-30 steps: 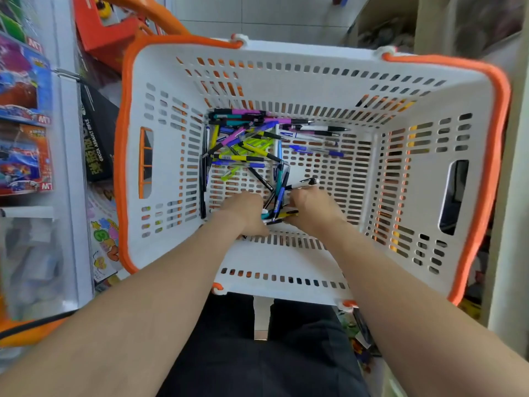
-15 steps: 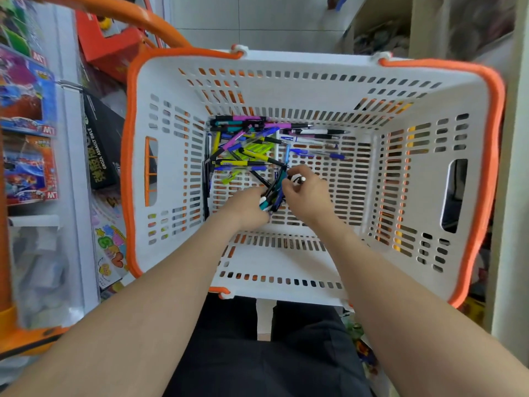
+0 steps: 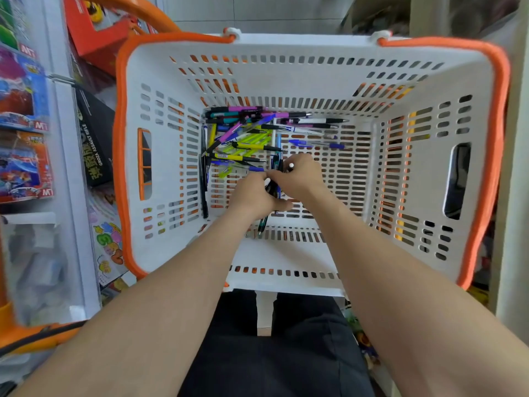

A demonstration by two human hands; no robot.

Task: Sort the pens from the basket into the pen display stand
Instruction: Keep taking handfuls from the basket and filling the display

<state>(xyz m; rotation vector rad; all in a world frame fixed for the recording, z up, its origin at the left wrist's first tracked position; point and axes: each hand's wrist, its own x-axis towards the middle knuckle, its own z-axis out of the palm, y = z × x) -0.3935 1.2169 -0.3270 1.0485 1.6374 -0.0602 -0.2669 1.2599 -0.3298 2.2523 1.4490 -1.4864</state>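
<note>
Inside the white, orange-rimmed shopping basket (image 3: 286, 253), the 2 hands meet above its floor. The left hand (image 3: 253, 197) curls around a bundle of pens (image 3: 262, 224), and the right hand (image 3: 300, 179) grips the bundle's upper end. Loose pens (image 3: 243, 144) lie heaped in the basket's far-left corner.

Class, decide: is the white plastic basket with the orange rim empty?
No, a heap of coloured pens lies inside the white plastic basket, near its far left corner.

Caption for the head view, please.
Left hand and right hand grip a bundle of pens inside the white basket; loose pens lie beyond.
</note>
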